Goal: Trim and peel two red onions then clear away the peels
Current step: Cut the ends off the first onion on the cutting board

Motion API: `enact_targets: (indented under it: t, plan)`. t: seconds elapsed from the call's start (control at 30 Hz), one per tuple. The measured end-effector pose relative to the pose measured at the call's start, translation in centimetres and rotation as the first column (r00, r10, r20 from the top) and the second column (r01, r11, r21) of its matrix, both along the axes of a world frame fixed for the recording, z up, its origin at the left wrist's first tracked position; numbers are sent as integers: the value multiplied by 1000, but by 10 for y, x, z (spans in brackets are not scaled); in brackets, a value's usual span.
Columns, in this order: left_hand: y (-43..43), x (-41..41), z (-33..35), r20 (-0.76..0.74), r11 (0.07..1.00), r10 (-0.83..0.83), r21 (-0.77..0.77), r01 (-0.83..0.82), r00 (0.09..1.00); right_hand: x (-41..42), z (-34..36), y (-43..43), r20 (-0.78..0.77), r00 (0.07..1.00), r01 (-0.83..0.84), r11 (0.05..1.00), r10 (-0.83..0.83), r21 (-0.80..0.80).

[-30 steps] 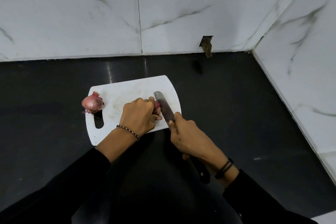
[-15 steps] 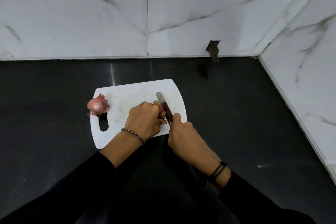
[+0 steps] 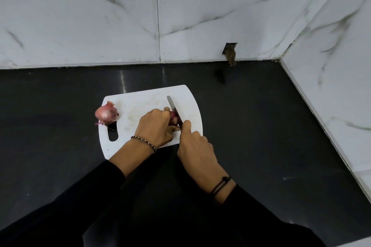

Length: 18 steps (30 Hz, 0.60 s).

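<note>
Step in hand: trimming the first onion (image 3: 173,115) at board (image 3: 148,96) centre. Left hand (image 3: 155,126) closed over it; right hand (image 3: 195,146) wrapped on the knife (image 3: 174,109), blade against its right end. Second onion (image 3: 106,114) unpeeled at board's left edge. Next, likely: press through, keeping fingertips clear.

The bench (image 3: 261,126) has a glossy black top that reflects pale streaks of light near its rear edge. The rear wall (image 3: 80,16) is clad in white marble-look tiles with grey veining, with one vertical joint (image 3: 158,26) between the tiles. A matching side wall (image 3: 337,56) meets it at the right corner. A small rough hole (image 3: 230,52) breaks the rear wall's base.
</note>
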<state>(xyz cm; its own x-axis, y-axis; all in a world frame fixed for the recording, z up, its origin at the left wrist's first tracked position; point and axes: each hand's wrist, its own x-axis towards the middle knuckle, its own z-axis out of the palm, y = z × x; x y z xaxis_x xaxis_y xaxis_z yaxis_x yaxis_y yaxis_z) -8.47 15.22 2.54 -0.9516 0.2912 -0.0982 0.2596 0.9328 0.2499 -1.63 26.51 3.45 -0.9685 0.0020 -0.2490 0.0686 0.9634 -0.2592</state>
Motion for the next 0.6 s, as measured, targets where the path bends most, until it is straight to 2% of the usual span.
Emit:
enact_targets:
  t: [0.1,0.23,0.37,0.6]
  plan:
    - [2,2,1,-8,1000,-7,11,7,1000,6,-6,1,-198,978,-36,991,62,131]
    - [7,-2,0,-11,998,-6,-60,5,1000,3,-16,11,14,999,-51,998,50,39]
    - [4,-7,-4,0,999,13,-36,-13,1000,-2,-15,14,60,998,33,993,-26,-116]
    - [-18,-6,-22,48,974,39,223,-49,998,-2,-20,28,55,989,147,929,-136,-340]
